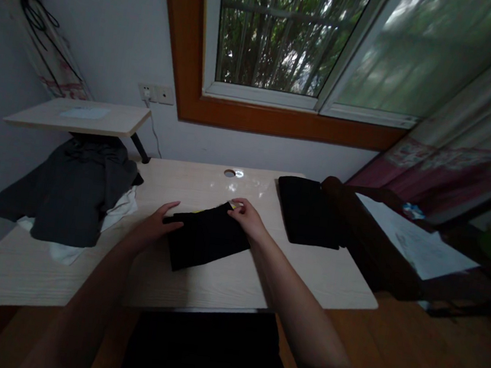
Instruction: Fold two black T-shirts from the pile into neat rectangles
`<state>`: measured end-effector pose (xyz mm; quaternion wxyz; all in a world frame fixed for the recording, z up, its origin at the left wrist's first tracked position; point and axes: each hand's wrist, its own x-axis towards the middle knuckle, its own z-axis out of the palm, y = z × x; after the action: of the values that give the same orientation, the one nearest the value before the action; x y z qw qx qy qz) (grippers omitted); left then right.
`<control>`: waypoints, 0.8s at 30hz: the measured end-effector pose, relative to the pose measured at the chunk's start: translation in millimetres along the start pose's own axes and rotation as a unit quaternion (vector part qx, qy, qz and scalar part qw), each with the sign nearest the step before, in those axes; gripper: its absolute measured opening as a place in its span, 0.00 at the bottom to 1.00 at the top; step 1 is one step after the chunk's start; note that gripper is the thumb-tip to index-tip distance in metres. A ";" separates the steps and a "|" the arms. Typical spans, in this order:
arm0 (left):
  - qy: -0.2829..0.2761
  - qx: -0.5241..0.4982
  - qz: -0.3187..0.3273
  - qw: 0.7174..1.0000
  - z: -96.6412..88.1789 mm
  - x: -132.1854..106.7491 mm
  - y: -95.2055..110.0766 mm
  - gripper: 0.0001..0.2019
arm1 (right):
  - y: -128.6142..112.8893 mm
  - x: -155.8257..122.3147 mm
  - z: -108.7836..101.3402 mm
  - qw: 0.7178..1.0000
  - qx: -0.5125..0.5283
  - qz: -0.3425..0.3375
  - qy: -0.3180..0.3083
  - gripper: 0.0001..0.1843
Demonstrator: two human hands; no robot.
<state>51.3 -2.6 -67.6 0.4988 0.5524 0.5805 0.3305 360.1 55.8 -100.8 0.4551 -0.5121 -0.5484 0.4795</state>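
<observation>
A folded black cloth [207, 240] lies at an angle on the pale wooden desk in front of me; its exact kind cannot be made out. A thin bit of yellow shows along its far edge. My right hand [246, 219] pinches the far right corner between thumb and fingers. At the far left corner is my left hand [155, 228], its thumb resting on the cloth and its index finger stretched out apart from the thumb. Its other fingers are partly hidden.
Dark grey and white clothes [79, 187] are heaped on the desk [223, 292] at left, partly below a raised shelf [83, 117]. Another folded black cloth [309, 213] lies to the right. Beyond it, papers [413, 237] rest on dark furniture. A window stands behind.
</observation>
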 end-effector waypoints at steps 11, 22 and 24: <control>0.075 0.130 0.043 0.988 13.3 15.4 -14.5 0.35 | 25.2 -14.4 -12.7 0.996 -0.028 0.033 0.076 0.20; 0.102 0.057 0.062 0.991 5.4 17.8 -14.5 0.29 | 4.0 -10.0 -5.0 0.989 -0.078 -0.072 0.103 0.18; 0.124 0.071 0.069 0.987 3.7 20.4 -13.1 0.28 | 3.8 -5.9 -3.9 0.987 -0.093 -0.078 0.107 0.16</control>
<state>53.0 14.3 -85.3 0.3582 0.5795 0.6208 0.3879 364.9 50.2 -104.1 0.4976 -0.5561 -0.5772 0.3317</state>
